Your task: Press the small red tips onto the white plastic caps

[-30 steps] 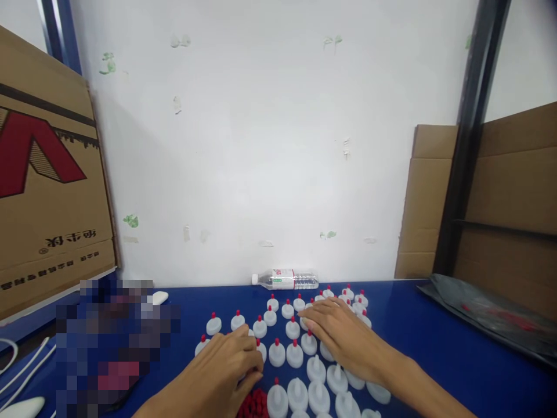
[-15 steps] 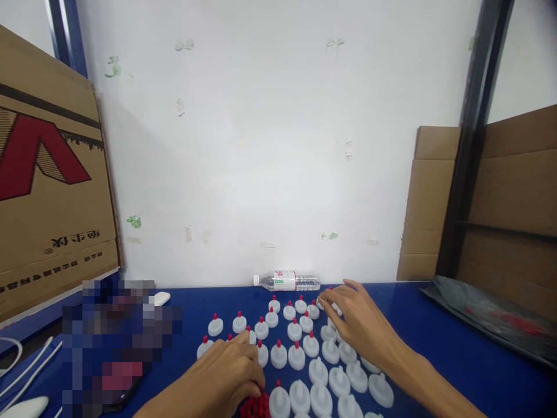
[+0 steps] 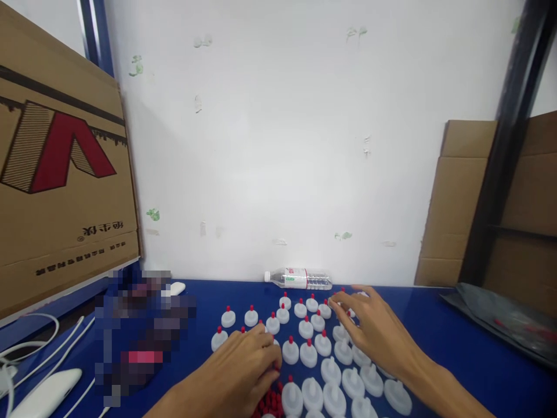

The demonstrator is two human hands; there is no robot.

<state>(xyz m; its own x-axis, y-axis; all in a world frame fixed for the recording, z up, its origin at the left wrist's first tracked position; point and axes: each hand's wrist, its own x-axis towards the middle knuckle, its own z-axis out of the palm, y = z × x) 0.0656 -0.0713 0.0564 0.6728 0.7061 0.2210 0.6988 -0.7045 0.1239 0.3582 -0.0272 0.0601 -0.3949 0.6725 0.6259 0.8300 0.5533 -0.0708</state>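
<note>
Many white round caps with spouts stand on the blue tabletop (image 3: 418, 325). Those at the back and left wear small red tips, like this red-tipped cap (image 3: 290, 351). Nearer rows on the right have bare spouts, such as this white cap (image 3: 397, 397). My left hand (image 3: 243, 368) is closed, its fingers curled beside a pile of red tips (image 3: 270, 402); whatever they grip is hidden. Toward the back, my right hand (image 3: 369, 319) has thumb and index finger pinched together among the caps, another finger stretched out. What lies in that pinch cannot be made out.
Against the white wall lies a clear plastic bottle (image 3: 300, 278). A large printed carton (image 3: 65, 157) stands at left, above white cables (image 3: 56, 331) and a blurred-out patch. Cardboard (image 3: 456, 197) leans at right, near a grey plastic bag (image 3: 500, 319).
The view has turned slightly left, so everything sits further right. Both hands stay close to the same places among the caps; the left remains by the red tips.
</note>
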